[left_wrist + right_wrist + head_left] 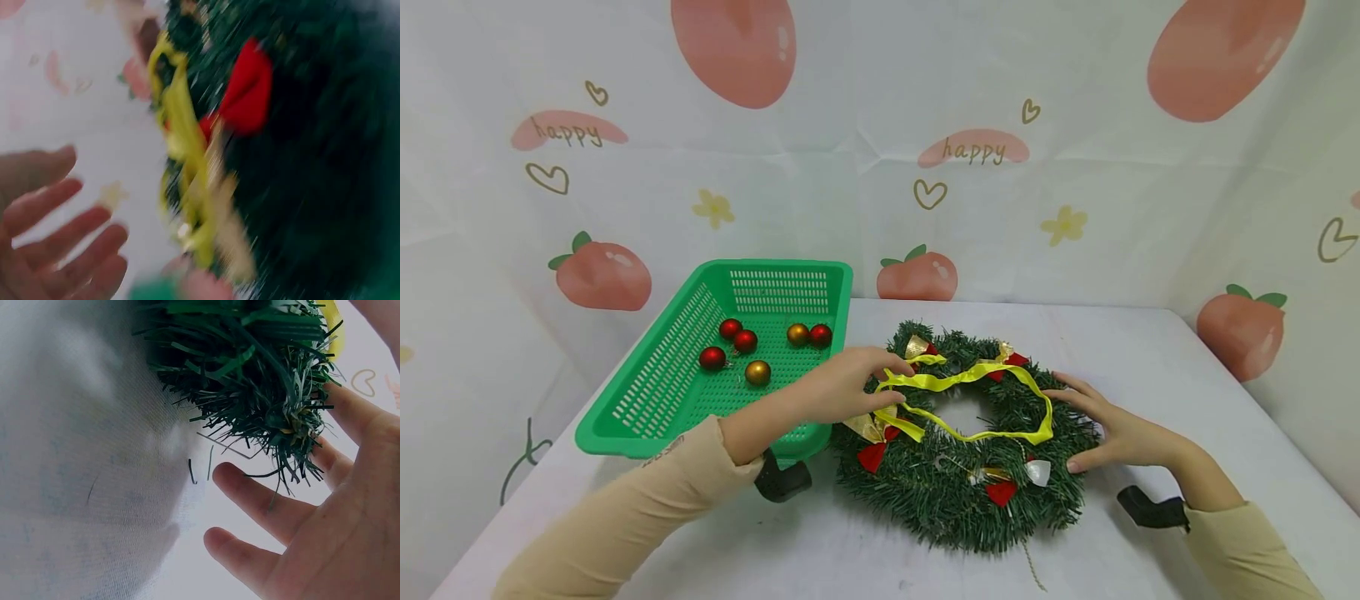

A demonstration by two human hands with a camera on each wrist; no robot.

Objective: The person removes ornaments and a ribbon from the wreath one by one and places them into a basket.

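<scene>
A green tinsel wreath (958, 500) lies flat on the table, trimmed with red and gold bows. Loosely looped over its top and centre hole is a yellow ribbon (973, 375), with one loose end toward the left. My left hand (842, 387) hovers above the wreath's left side by that end. In the left wrist view its spread fingers (75, 240) stand apart from the yellow ribbon (184, 125). Against the wreath's right edge is my right hand (1131, 433), fingers spread; in the right wrist view, fingertips reach into the green bristles (275, 394).
Left of the wreath stands a green plastic basket (662, 333) holding several red and gold baubles, such as a gold bauble (757, 372). Behind the white table (1120, 342) hangs a printed cloth (850, 108). A thin cord (1033, 567) trails from the wreath's front.
</scene>
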